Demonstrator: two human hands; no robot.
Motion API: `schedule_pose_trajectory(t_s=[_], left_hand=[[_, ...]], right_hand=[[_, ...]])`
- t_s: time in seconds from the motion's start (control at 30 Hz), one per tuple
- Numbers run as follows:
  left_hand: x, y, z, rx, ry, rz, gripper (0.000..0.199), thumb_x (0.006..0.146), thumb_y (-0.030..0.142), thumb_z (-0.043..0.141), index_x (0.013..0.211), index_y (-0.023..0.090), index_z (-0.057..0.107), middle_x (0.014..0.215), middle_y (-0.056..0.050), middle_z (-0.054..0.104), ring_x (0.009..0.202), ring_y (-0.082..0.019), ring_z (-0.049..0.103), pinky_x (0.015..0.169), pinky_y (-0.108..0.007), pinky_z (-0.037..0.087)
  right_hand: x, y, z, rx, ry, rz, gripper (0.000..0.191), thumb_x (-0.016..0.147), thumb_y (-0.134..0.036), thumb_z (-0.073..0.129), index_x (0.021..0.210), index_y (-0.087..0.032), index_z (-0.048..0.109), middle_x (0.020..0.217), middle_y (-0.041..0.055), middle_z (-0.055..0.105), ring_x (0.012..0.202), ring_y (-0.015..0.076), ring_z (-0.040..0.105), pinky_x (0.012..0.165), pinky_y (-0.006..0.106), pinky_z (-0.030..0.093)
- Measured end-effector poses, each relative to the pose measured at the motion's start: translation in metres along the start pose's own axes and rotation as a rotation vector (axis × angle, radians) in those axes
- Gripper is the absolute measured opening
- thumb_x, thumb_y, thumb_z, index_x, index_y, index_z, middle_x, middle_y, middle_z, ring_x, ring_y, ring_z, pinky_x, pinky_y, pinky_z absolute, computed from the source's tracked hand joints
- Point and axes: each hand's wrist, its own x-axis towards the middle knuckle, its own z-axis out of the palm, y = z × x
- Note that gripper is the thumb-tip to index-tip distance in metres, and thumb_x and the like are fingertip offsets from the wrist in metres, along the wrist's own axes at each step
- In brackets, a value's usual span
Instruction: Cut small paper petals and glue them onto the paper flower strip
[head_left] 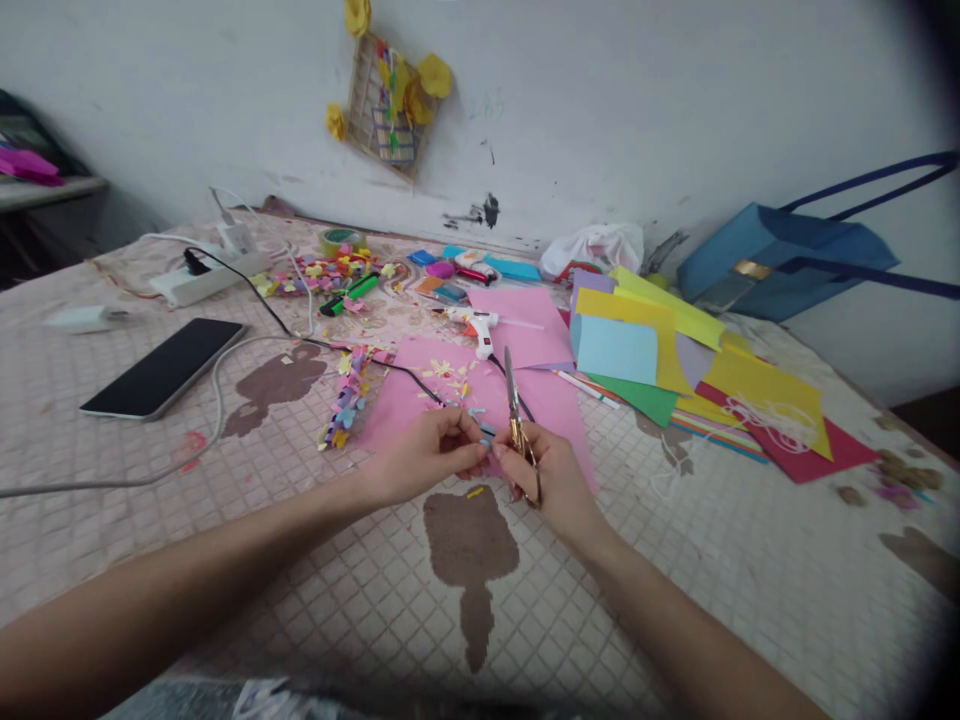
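Observation:
My left hand (439, 452) has its thumb and fingers pinched on a small light blue paper piece (486, 434) over the pink sheet (397, 390). Just to its right, my right hand (544, 470) is closed around gold-handled scissors (514, 405), their blades pointing up and away; its thumb and fingertip meet near the blue piece. Paper scraps (448, 372) lie on the pink sheet beyond my hands. A white glue gun (480, 325) rests farther back, its black cord running down near my right hand. Left of the sheet is a strip covered in paper flowers (349, 398).
A black phone (165, 368), power strip (202, 278) and white cable are at the left. Coloured paper sheets (619, 350) and white string (776, 420) lie at the right, before a blue bag (795, 260). Green tape (342, 241) sits at the back.

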Motion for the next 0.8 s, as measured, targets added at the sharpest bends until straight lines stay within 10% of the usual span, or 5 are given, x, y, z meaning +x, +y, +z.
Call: schedule_pose_trajectory(t_s=[0.8], left_hand=[[0.005,0.003,-0.008,-0.514,0.281,0.065,0.017,0.075,0.025,0.064,0.074,0.014,0.051,0.073,-0.002,0.061,0.069,-0.012,0.059,0.068,-0.027,0.045]], right_hand=[[-0.013,0.007,0.011,0.071,-0.152,0.009,0.041,0.083,-0.055,0.044,0.065,-0.018,0.044,0.047,-0.0074,0.035,0.04,0.0071,0.034,0.04,0.02,0.028]])
